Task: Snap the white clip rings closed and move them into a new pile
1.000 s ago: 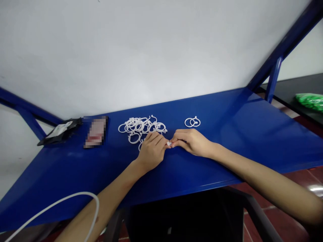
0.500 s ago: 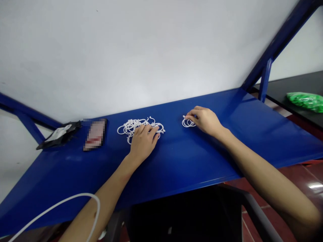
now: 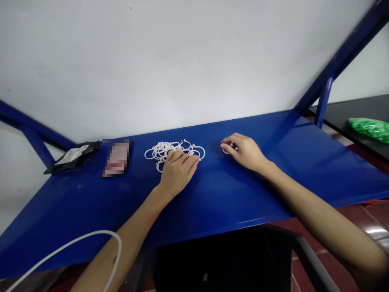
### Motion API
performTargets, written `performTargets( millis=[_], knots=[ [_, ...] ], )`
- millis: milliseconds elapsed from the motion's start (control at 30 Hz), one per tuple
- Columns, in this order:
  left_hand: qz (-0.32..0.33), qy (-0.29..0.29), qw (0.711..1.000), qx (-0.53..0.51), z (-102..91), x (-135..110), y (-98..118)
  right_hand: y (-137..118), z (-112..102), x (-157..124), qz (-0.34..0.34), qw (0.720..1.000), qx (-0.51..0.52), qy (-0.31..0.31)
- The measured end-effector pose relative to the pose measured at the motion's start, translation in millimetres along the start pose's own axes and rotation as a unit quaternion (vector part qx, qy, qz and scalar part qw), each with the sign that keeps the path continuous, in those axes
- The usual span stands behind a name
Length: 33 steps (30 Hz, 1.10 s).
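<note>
A tangled pile of white plastic loops with small knobs (image 3: 162, 150) lies on the blue table (image 3: 219, 194). My left hand (image 3: 179, 168) reaches over the pile's near right side. Its thumb and fingers are pinched together at the edge of one white plastic loop (image 3: 204, 153). Farther right, my right hand (image 3: 243, 150) rests low over a smaller group of the same loops (image 3: 225, 152), mostly hidden under it. The fingers of that hand are curved, with a gap between thumb and forefinger.
On the left lie a black plastic package with a white label (image 3: 71, 155) and a blurred, phone-shaped item (image 3: 117, 158). A white cable (image 3: 100, 232) arches across the lower left. A bag of green pieces (image 3: 369, 129) sits on a dark surface at right. Blue frame bars (image 3: 323, 101) flank the table.
My left hand's fingers have drawn together from a spread position, and a loop at the pile's right edge has shifted right. My right hand's pinch has loosened over the small group.
</note>
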<state>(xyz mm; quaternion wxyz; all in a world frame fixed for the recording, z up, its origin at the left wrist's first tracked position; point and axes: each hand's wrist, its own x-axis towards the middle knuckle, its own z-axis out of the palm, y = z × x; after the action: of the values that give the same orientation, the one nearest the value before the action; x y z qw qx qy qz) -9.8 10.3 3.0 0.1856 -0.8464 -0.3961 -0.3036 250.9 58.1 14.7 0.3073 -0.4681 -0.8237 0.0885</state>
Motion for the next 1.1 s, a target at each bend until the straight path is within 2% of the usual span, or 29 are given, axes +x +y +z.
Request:
performTargets(
  millis=[67,167,267,333,500,600,800,1100],
  knots=[
    [0.023,0.005,0.999,-0.023,-3.2,1,6,-15,7,-4,-0.037,0.995,0.079,-0.040],
    [0.047,-0.006,0.998,-0.049,-4.0,1,13,-32,15,-9,-0.042,0.983,0.162,-0.081],
    [0.045,-0.016,0.996,-0.073,-1.6,0,16,-38,19,-11,-0.022,0.972,0.214,-0.093],
    [0.032,-0.011,0.995,-0.098,0.2,0,17,-37,19,-12,-0.017,0.968,0.239,-0.078],
    [-0.043,0.010,0.986,-0.160,2.5,-1,17,-33,16,-11,-0.052,0.972,0.228,-0.029],
    [-0.081,0.001,0.983,-0.164,3.4,-2,16,-34,14,-12,-0.087,0.970,0.225,-0.028],
    [-0.075,0.001,0.981,-0.177,4.7,-1,16,-37,14,-13,-0.088,0.969,0.224,-0.051],
    [-0.069,0.002,0.979,-0.189,3.4,-3,18,-39,13,-15,-0.130,0.963,0.222,-0.077]
  ],
)
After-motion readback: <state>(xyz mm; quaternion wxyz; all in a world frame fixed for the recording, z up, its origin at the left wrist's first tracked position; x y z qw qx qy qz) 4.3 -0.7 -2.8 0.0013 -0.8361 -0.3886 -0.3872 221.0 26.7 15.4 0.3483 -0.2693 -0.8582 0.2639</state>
